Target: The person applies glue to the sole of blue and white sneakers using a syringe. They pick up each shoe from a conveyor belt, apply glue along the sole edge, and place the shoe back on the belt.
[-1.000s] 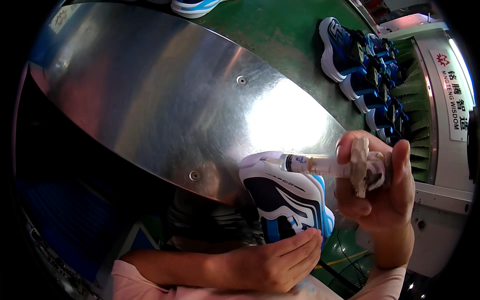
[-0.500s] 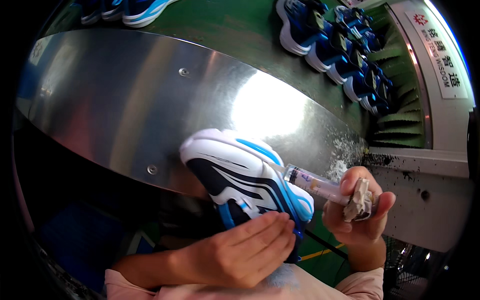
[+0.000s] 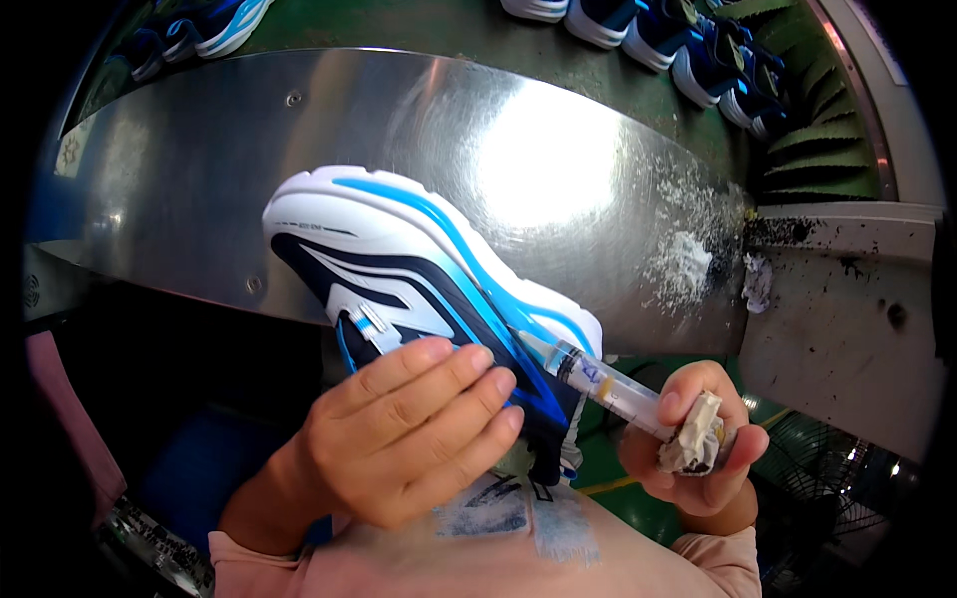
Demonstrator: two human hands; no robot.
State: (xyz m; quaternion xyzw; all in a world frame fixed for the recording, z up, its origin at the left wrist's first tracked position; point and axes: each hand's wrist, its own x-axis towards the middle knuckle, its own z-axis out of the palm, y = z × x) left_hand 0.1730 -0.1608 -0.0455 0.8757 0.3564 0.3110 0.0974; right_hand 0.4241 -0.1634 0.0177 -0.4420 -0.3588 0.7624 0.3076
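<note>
A sports shoe (image 3: 439, 279) with a white and light blue sole and a dark blue upper is tilted on its side in front of me. My left hand (image 3: 399, 429) grips it from the near side, fingers close together against the upper; the thumb is hidden. In my right hand (image 3: 731, 409) is a clear syringe (image 3: 613, 389), its nozzle pointing left at the seam between sole and upper. Whether the tip touches is hard to tell. A whitish, crumpled wad (image 3: 693, 439) covers the syringe's rear end, between my fingers.
Beyond the shoe stretches a curved metal ledge (image 3: 389, 120), with white residue (image 3: 688, 264) on its right part. Several similar shoes (image 3: 698, 60) stand on the green surface behind it, others (image 3: 189, 35) at far left. Green flaps (image 3: 822, 130) hang at the right.
The whole view has shifted. The shoe has moved up and left, showing more of its sole edge. Along the shoe, the syringe tip sits lower, nearer the upper. Both hands keep their holds.
</note>
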